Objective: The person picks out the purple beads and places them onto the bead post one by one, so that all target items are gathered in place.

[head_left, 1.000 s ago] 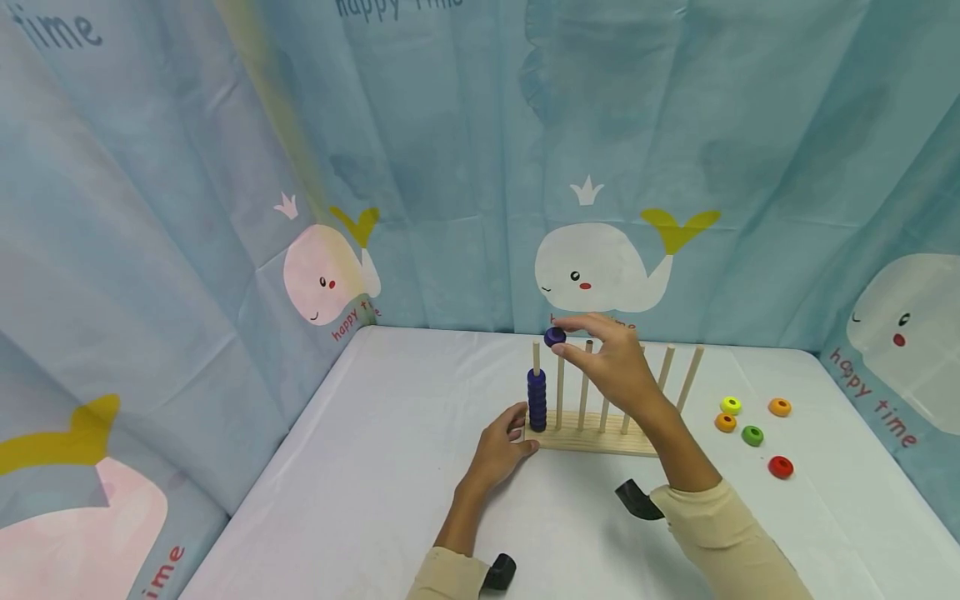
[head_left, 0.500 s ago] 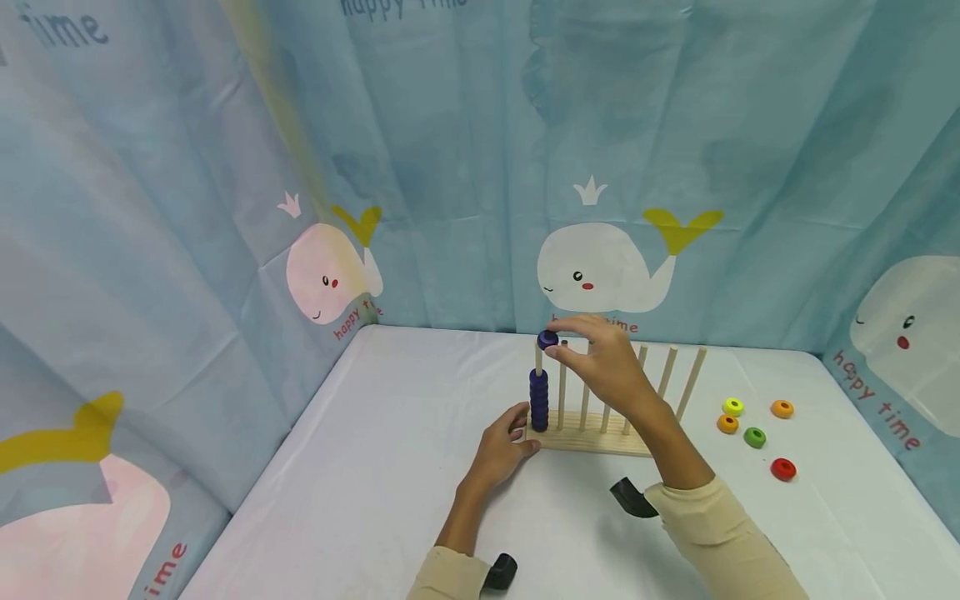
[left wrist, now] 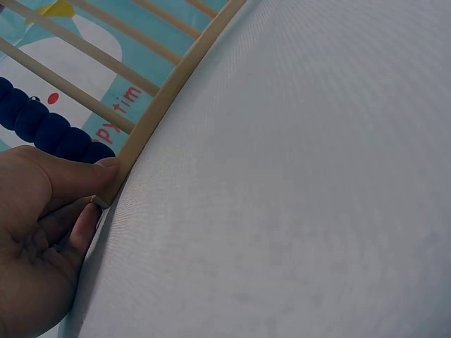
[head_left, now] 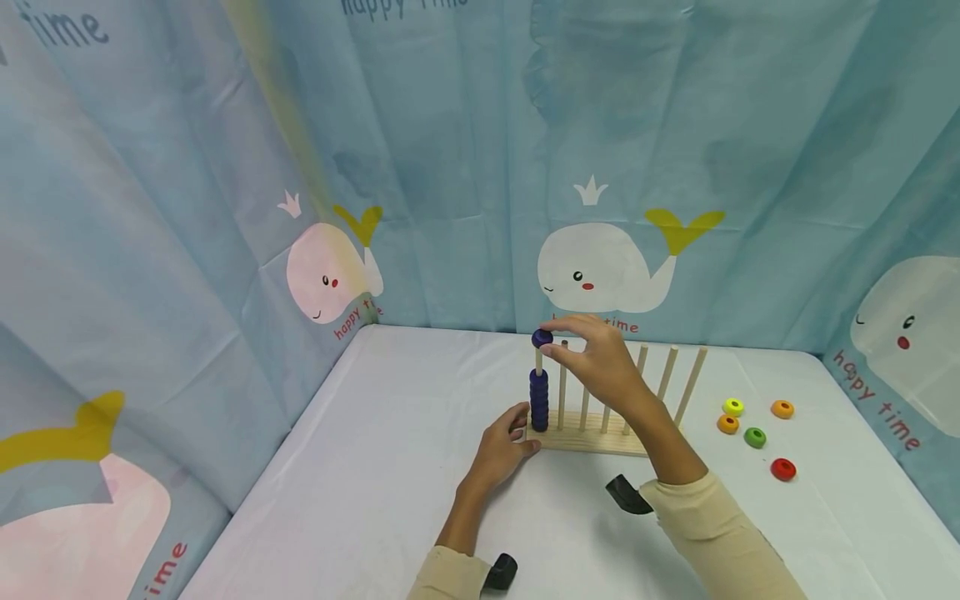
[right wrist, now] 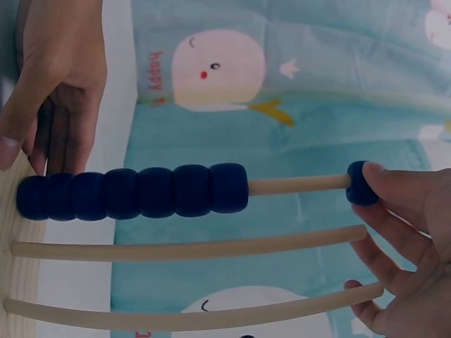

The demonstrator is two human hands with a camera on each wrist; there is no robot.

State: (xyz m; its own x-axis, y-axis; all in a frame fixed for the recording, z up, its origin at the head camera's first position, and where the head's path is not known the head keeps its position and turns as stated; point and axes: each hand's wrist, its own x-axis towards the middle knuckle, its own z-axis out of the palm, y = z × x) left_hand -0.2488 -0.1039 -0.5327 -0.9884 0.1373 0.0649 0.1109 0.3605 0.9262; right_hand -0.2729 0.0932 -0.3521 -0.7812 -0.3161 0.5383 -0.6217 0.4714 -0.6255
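Note:
A wooden base with upright pegs stands on the white table, and its leftmost peg carries a stack of several dark blue beads. My right hand pinches one more blue bead between thumb and fingers at the top of that peg. Bare wood shows between this bead and the stack in the right wrist view. At the base's left end, my left hand grips the edge, its thumb along the front in the left wrist view. The other pegs that show carry no beads.
Loose beads lie on the table right of the base: a yellow one, two orange ones, a green one and a red one. A blue whale-print curtain hangs behind the table.
My right hand has moved left with the blue bead, from above the second peg to the top of the leftmost one. The left hand has stayed on the base.

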